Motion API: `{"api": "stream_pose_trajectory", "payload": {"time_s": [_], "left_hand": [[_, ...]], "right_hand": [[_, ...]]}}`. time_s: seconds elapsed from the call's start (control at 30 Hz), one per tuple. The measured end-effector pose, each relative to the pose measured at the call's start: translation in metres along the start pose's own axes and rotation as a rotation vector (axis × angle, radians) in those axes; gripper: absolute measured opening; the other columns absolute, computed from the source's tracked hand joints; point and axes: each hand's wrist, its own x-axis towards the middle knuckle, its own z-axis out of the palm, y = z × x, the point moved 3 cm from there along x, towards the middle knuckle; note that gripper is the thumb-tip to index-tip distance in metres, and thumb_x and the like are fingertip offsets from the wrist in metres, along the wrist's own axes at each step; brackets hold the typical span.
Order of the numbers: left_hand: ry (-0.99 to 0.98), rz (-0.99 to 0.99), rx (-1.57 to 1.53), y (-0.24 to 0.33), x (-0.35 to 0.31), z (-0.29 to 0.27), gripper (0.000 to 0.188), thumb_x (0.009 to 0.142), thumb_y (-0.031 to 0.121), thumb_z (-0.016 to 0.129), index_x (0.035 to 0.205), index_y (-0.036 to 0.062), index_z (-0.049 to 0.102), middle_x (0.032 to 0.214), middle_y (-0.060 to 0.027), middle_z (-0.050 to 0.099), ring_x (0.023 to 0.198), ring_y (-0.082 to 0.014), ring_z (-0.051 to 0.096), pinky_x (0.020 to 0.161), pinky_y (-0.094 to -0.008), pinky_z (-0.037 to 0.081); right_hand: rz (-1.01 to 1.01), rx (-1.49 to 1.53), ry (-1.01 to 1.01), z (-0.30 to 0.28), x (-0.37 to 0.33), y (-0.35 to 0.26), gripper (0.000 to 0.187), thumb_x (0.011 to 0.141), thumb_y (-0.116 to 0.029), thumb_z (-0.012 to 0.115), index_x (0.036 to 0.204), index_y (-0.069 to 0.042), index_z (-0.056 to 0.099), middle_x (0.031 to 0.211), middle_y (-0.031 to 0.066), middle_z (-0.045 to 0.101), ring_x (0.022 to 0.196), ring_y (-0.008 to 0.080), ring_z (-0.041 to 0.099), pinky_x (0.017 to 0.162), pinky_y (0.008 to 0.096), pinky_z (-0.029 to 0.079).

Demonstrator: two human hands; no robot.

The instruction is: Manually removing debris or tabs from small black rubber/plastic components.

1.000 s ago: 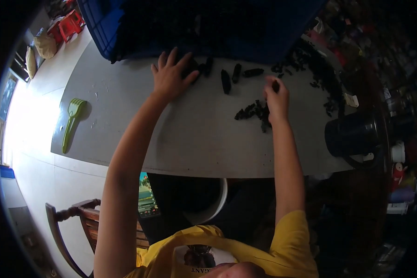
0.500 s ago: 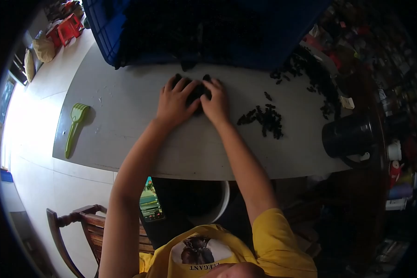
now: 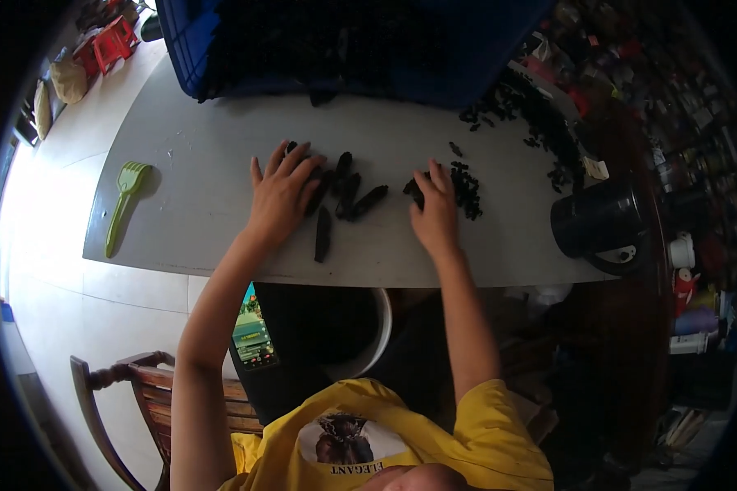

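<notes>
Several black, finger-long pieces with a rough surface lie loosely in the middle of the grey table; I cannot make out what they are. My left hand rests at their left side, fingers spread, with dark pieces partly hidden under its fingertips. To the right, my right hand has its thumb and fingers curled round a dark piece. That hand is at the left edge of a small heap of black bits, partly covering it.
A blue crate of dark pieces stands at the far edge. More black bits trail along the right. A green small rake lies left, a black mug right. Below the table edge are a lit phone and a white-rimmed bucket.
My hands have moved apart from the middle. The right one has gone right to the small heap, the left one slightly left, and the long dark pieces between them now show.
</notes>
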Motion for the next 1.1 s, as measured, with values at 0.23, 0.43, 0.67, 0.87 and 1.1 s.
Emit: {"api": "stream_pose_trajectory", "payload": {"time_s": [0.23, 0.43, 0.67, 0.87, 1.1], "left_hand": [[0.253, 0.066, -0.731, 0.022, -0.026, -0.023, 0.023, 0.091, 0.011, 0.042, 0.113, 0.0052, 0.045, 0.099, -0.0110, 0.054, 0.093, -0.0218, 0.053, 0.086, -0.0373, 0.038], [-0.048, -0.292, -1.446, 0.045, -0.108, -0.008, 0.029, 0.095, 0.022, 0.035, 0.120, 0.0076, 0.033, 0.079, -0.0037, 0.046, 0.059, -0.0100, 0.045, 0.054, -0.0205, 0.034], [-0.228, -0.543, -1.669, 0.067, -0.146, 0.002, 0.032, 0.095, 0.025, 0.037, 0.122, 0.0103, 0.031, 0.079, -0.0057, 0.048, 0.054, -0.0107, 0.045, 0.049, -0.0196, 0.033], [-0.327, -0.622, -1.757, 0.072, -0.154, 0.006, 0.035, 0.094, 0.017, 0.037, 0.126, 0.0084, 0.029, 0.080, -0.0069, 0.049, 0.051, -0.0102, 0.040, 0.047, -0.0204, 0.032], [-0.308, -0.548, -1.717, 0.076, -0.155, 0.007, 0.038, 0.091, 0.019, 0.039, 0.127, 0.0088, 0.030, 0.080, -0.0060, 0.049, 0.052, -0.0095, 0.041, 0.047, -0.0192, 0.030]], "right_hand": [[-0.056, 0.058, -0.337, -0.012, -0.052, -0.015, 0.056, 0.072, 0.005, 0.062, 0.126, -0.004, 0.046, 0.141, 0.0141, 0.027, 0.131, 0.0304, 0.026, 0.103, 0.0393, 0.034], [-0.043, 0.282, 0.030, -0.037, -0.064, -0.013, 0.045, 0.071, 0.010, 0.055, 0.114, -0.003, 0.054, 0.126, 0.0152, 0.046, 0.118, 0.0312, 0.044, 0.093, 0.0383, 0.041], [-0.031, 0.334, -0.020, -0.040, -0.067, -0.021, 0.015, 0.077, 0.006, 0.053, 0.090, 0.001, 0.059, 0.084, 0.0091, 0.059, 0.079, 0.0197, 0.059, 0.070, 0.0297, 0.046], [-0.038, 0.374, -0.066, -0.031, -0.074, -0.032, 0.010, 0.076, 0.001, 0.061, 0.086, 0.000, 0.059, 0.081, 0.0092, 0.056, 0.074, 0.0219, 0.057, 0.067, 0.0303, 0.045], [-0.101, 0.193, -0.141, -0.019, -0.086, -0.036, 0.013, 0.073, -0.002, 0.067, 0.081, 0.000, 0.056, 0.079, 0.0087, 0.054, 0.072, 0.0239, 0.057, 0.062, 0.0319, 0.046]]}}
